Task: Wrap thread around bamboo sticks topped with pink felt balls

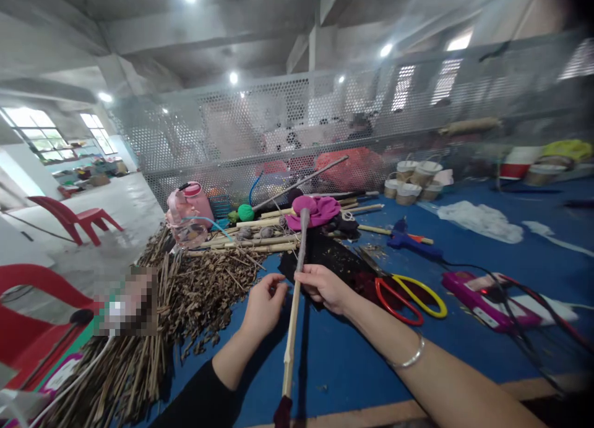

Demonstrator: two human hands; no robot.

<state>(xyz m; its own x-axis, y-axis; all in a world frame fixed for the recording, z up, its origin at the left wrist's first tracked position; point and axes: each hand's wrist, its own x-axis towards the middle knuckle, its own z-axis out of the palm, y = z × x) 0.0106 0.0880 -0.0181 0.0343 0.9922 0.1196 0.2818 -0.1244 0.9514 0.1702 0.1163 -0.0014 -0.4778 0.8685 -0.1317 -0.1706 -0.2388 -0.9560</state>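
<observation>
The person holds a thin bamboo stick upright and slightly tilted over the blue desk. Its upper part is wrapped in greyish-purple material. The left hand has its fingers narrowed to a pinch at the stick's left side. The right hand grips it from the right at the same height. Red-and-yellow scissors lie just beside the right wrist. A pile of dry twigs spreads to the left, and pink fabric lies behind the stick's top.
</observation>
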